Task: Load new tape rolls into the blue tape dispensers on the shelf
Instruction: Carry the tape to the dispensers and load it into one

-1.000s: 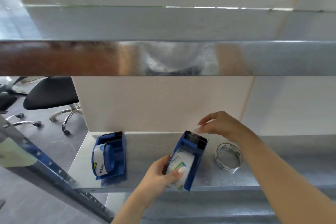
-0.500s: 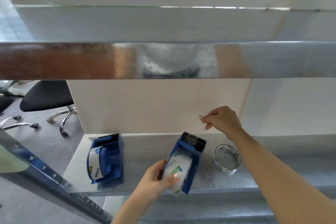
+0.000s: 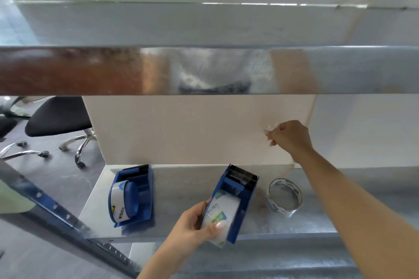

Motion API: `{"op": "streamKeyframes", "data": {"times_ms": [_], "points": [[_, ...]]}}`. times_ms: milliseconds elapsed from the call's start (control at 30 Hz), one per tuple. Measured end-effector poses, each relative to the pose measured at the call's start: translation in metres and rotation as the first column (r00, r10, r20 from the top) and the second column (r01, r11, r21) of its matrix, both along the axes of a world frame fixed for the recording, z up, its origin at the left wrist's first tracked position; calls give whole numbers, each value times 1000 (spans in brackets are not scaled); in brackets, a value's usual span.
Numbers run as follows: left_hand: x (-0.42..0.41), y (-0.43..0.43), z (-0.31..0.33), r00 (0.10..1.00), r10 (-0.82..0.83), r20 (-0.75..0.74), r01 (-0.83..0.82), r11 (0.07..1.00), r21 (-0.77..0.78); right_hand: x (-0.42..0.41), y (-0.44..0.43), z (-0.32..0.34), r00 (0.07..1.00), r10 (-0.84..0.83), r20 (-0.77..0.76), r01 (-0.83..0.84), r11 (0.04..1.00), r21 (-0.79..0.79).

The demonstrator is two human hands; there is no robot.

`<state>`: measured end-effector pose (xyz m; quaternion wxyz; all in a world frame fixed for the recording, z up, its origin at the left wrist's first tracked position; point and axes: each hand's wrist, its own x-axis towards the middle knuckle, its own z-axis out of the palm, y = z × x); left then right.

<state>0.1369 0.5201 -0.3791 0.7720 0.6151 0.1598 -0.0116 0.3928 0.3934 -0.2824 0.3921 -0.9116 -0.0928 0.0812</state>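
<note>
Left dispenser [image 3: 133, 195] loaded; left hand [image 3: 195, 224] grips roll [image 3: 221, 215] in second dispenser [image 3: 238, 197]; right hand [image 3: 290, 136] pinches, perhaps tape

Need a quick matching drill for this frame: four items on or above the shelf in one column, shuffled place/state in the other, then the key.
Items
1. left dispenser
2. right dispenser
3. empty tape ring
4. right hand

Place or state
A. lying bare at the right on the shelf
B. raised, pinching clear tape near the white panel
C. gripped by the left hand at its new roll
D. untouched, holding a roll on a blue hub

Pairs: 1-D, 2-C, 3-A, 4-B
</note>
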Motion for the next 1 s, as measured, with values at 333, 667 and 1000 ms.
{"op": "streamKeyframes", "data": {"times_ms": [333, 667, 1000], "points": [[-8, 11, 0, 998, 13, 61, 2, 971, -239, -4, -15, -26, 872, 24, -489, 242, 847, 473], [-5, 9, 36, 976, 154, 155, -65, 883, -465, -49, 5, -52, 819, 242, -521, 183, 750, 636], [4, -1, 41, 949, 261, 175, -132, 837, -532, -108, 30, -83, 571, 460, -680, 436, 532, 726]]}}
